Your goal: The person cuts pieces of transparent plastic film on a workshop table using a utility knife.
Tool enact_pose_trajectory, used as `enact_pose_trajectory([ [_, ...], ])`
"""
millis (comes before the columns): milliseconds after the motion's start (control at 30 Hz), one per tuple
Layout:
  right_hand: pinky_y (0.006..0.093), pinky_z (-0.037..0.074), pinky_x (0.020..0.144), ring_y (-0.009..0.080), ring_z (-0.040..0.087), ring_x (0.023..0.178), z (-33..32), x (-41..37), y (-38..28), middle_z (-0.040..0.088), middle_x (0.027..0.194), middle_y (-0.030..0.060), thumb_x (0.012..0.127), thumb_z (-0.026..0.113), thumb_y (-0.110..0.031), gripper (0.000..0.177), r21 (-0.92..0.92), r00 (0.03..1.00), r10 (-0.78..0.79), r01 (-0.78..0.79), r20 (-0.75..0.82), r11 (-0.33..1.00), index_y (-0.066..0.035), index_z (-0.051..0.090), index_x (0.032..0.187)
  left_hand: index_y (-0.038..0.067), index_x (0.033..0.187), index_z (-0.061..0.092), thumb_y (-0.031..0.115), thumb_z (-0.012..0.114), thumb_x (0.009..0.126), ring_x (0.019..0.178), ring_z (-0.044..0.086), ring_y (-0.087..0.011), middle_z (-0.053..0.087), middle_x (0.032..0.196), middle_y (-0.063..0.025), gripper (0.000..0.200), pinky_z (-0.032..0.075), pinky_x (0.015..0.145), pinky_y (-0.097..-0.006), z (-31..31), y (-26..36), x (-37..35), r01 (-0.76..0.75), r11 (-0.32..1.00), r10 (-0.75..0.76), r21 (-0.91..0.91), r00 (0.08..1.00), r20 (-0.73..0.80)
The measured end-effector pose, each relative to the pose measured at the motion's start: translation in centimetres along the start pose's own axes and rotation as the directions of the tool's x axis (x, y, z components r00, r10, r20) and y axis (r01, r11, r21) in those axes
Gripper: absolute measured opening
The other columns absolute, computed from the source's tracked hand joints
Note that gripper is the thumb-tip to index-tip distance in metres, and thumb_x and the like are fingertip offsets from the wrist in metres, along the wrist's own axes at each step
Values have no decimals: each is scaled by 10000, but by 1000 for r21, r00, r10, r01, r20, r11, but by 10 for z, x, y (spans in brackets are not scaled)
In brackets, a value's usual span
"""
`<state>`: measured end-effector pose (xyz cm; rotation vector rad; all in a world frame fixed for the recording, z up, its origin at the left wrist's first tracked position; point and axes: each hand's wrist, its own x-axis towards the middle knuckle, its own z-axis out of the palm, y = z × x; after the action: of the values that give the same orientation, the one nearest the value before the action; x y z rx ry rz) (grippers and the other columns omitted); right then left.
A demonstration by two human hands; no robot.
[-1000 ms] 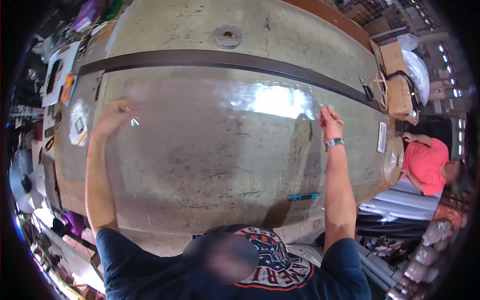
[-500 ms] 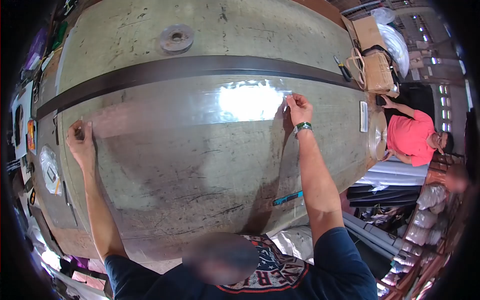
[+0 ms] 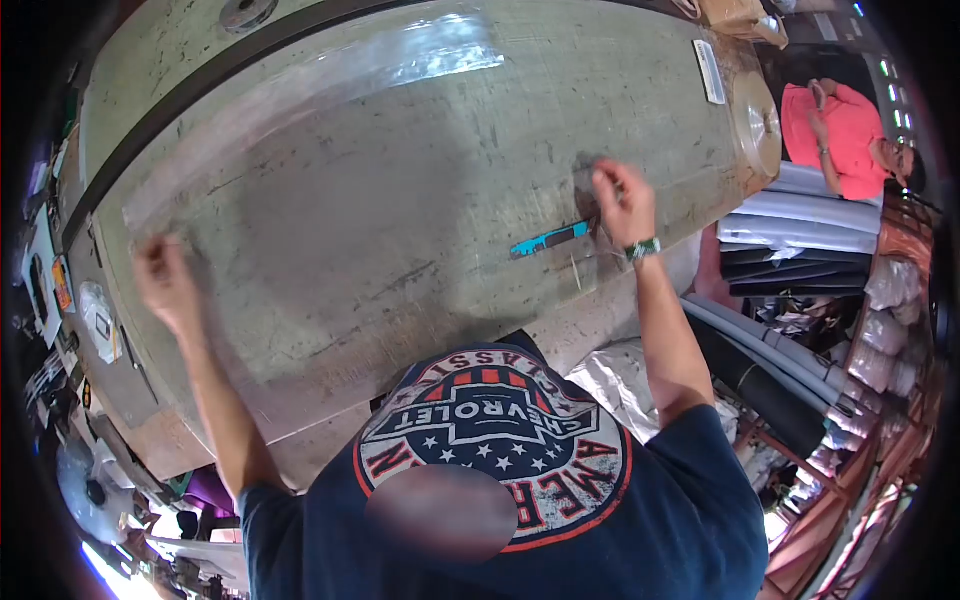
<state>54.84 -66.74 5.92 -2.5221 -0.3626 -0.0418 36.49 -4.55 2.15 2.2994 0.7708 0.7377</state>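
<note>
- A long, clear, shiny plastic strip (image 3: 310, 95) lies on a large grey-green, scuffed bench (image 3: 650, 120). It runs slantwise from near the left hand towards the far middle, bright with glare at its far end.
- A long, dark, flat bar (image 3: 200, 85) runs beyond the strip, roughly alongside it.
- The person's left hand (image 3: 166, 280) is just beside the strip's near end. Its fingers are blurred; whether its grip is together, or touches the plastic, I cannot tell.
- The person's right hand (image 3: 625, 203) is over the bench, well apart from the strip. The fingers curl loosely, the thumb near their tips; nothing shows between them, though whether the grip meets I cannot tell.
- A slim bright-blue and black tool (image 3: 550, 240), perhaps a cutter, lies just beside the right hand, apparently untouched.
- The step in hand looks like positioning the strip, which seems to be lying spread out.
- Judging from this, any further work on the strip calls for its near end to be steadied by the left hand; lifting the tool would call for the right grip to open around its body.
</note>
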Motion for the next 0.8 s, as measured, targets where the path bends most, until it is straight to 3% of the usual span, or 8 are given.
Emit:
enact_pose_trajectory([
  [67,430,508,827,341,638,940,-3,-33,1,687,1014,136,887,743,-142,283,-75,966,-218,229,136,970,-64,706,1156,38,1092,706,189,742,944,977,646,-171,706,1030,-70,215,523,894,-337,24,83,-69,47,998,-56,43,972,230],
  [100,438,498,845,343,621,976,-3,-41,-1,675,1037,127,873,747,-141,300,-65,950,-255,271,182,961,-69,703,1161,45,1105,697,184,761,918,974,656,-192,703,1023,-79,242,530,891,-352,50,81,-113,-158,987,149,13,952,268],
  [167,453,479,882,349,586,1047,0,-57,-9,652,1083,108,847,754,-139,335,-39,902,-322,347,286,937,-78,697,1172,55,1151,689,219,798,855,1084,636,-279,668,1172,-129,355,519,947,-412,76,167,-177,-162,982,187,-94,815,549],
  [267,438,465,904,326,563,1106,14,-67,0,623,1160,96,833,766,-159,363,-47,882,-370,400,292,915,-89,700,1183,101,1234,693,271,831,809,1154,545,-318,616,1198,-101,477,448,963,-446,123,237,-238,-345,925,375,-157,771,515],
  [467,476,449,907,327,578,1090,19,-51,15,644,1098,96,816,765,-139,218,37,862,-353,366,364,930,-81,644,987,170,1092,767,261,836,777,1095,517,-307,609,1173,-76,335,422,924,-456,159,265,-265,-419,903,415,-96,791,449],
  [633,432,509,729,329,649,745,-2,-16,40,662,789,131,842,753,-127,185,287,842,-237,103,484,952,-73,612,950,90,917,735,87,803,798,1037,569,-296,687,1039,-76,137,446,944,-419,162,271,-265,-316,940,339,-125,852,399],
  [767,337,520,689,173,643,749,-28,48,74,687,838,60,895,719,-106,139,344,885,-269,134,381,929,-54,629,988,13,935,698,24,722,914,990,672,-192,737,1101,-101,34,531,893,-329,141,263,-276,262,880,-69,-396,895,440],
  [800,302,516,694,126,627,763,-16,68,95,685,838,24,914,714,-64,111,515,860,-234,-39,454,857,-41,629,981,-11,935,679,35,723,929,948,688,-166,740,1078,-120,64,544,859,-307,132,247,-280,349,849,-182,-398,898,401],
])
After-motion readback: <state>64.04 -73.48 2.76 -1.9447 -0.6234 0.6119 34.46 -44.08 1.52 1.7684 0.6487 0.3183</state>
